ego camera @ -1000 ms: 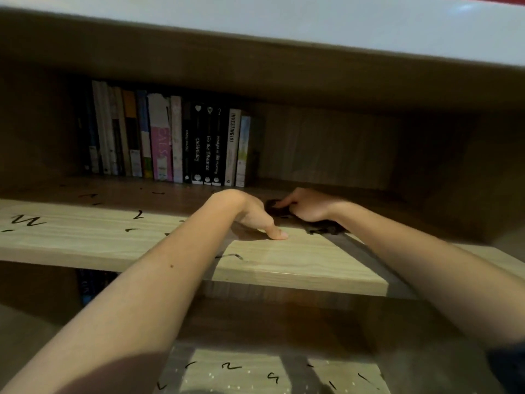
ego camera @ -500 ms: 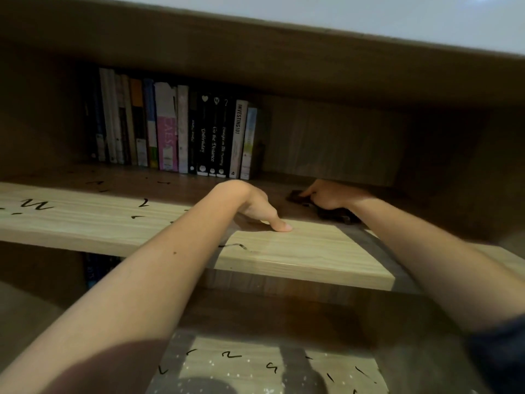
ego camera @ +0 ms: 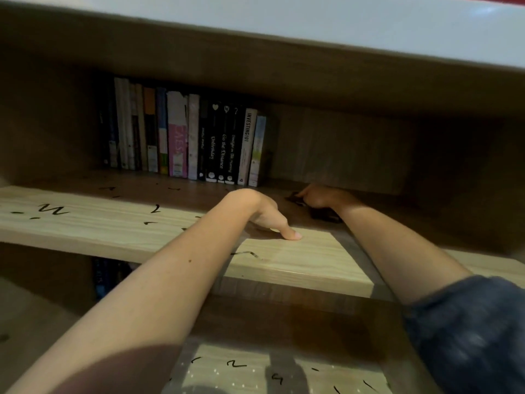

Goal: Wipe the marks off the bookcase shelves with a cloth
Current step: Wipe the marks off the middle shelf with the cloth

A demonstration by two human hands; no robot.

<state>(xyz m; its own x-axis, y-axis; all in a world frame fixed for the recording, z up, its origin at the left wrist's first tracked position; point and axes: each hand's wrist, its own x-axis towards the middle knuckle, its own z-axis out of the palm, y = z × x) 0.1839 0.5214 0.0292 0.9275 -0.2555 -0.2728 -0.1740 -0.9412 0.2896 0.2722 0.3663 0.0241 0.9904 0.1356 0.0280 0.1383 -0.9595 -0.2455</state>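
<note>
A light wooden shelf (ego camera: 113, 231) carries several black pen marks (ego camera: 52, 209) along its left and middle part. My left hand (ego camera: 267, 214) rests on the shelf's front half, thumb pressed flat on the wood. Deep in the shaded back of the same shelf, my right hand (ego camera: 321, 196) presses on a dark cloth (ego camera: 326, 214). The cloth shows only as a dark patch under and behind the hand. A lower shelf (ego camera: 255, 373) at the bottom of the view bears more black marks (ego camera: 235, 364).
A row of upright books (ego camera: 184, 137) stands at the back left of the marked shelf. The underside of the shelf above (ego camera: 284, 66) hangs low over both hands. A dark side panel (ego camera: 468, 180) closes the shelf on the right.
My right hand with the cloth has slid away from my left hand, farther back and to the right on the shelf. The left hand has stayed planted.
</note>
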